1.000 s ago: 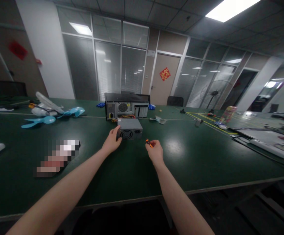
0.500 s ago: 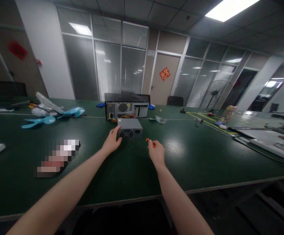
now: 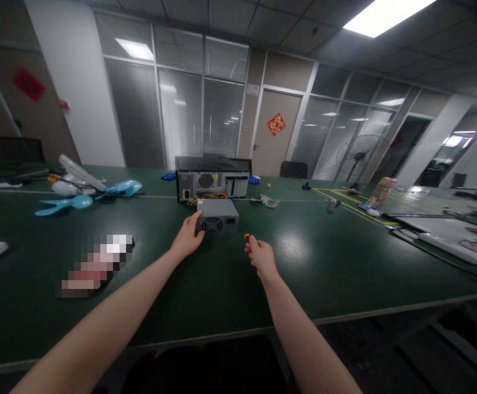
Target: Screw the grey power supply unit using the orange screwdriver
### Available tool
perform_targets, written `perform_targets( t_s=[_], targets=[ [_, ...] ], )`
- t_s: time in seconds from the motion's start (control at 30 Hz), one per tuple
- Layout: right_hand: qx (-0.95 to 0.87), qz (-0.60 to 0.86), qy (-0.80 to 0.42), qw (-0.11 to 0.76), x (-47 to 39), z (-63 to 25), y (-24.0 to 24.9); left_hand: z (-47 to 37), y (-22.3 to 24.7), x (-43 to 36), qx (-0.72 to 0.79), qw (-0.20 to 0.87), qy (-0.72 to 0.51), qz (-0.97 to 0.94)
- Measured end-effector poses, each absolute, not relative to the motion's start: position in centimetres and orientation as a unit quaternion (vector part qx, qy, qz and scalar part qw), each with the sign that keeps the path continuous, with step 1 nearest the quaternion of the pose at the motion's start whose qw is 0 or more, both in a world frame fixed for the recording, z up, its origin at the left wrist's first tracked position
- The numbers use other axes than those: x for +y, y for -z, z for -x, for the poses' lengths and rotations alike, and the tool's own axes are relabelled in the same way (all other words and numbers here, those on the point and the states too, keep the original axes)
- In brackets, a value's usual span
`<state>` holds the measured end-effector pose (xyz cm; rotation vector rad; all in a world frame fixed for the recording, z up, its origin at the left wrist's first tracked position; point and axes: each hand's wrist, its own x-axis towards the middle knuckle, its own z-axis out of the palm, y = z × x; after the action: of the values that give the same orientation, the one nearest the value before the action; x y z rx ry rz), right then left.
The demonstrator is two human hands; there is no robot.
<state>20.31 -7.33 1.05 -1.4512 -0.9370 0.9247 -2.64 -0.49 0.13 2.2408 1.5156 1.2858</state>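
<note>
A grey computer power supply (image 3: pixel 218 208) lies on the green table, its fan grille and socket facing me. My left hand (image 3: pixel 187 236) grips its left side, fingers at the top left edge and thumb by the front corner. My right hand (image 3: pixel 262 256) is closed around the orange-red handle of a screwdriver (image 3: pixel 247 243), just right of the power supply's front. The screwdriver's thin shaft barely shows, and I cannot tell whether its tip touches the casing. Behind stands a black computer case (image 3: pixel 213 178), rear panel towards me, with coloured cables between it and the power supply.
Light-blue fan blades (image 3: pixel 68 203) and white parts (image 3: pixel 76 183) lie at the left. A pixelated phone-shaped object (image 3: pixel 98 265) is nearer. Crumpled clear plastic (image 3: pixel 268 201) lies right of the case. A bottle (image 3: pixel 381 194) and a flat white panel (image 3: pixel 435 232) are farther right.
My right hand has turned slightly and shifted a little down, so more of the screwdriver's handle shows. My left hand and the power supply stay in place.
</note>
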Motion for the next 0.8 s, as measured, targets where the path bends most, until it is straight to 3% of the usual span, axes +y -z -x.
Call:
perform_targets(
  t_s=[0.3, 0.8],
  targets=[
    [-0.176, 0.406, -0.724, 0.529, -7.3, -20.6, -2.1, 2.6, -0.1, -0.5, 0.506, 0.068, -0.428, -0.745],
    [-0.161, 0.389, -0.727, 0.542, -7.1, -20.8, -2.1, 2.6, -0.2, -0.5, 0.513, 0.065, -0.421, -0.745]
  ],
)
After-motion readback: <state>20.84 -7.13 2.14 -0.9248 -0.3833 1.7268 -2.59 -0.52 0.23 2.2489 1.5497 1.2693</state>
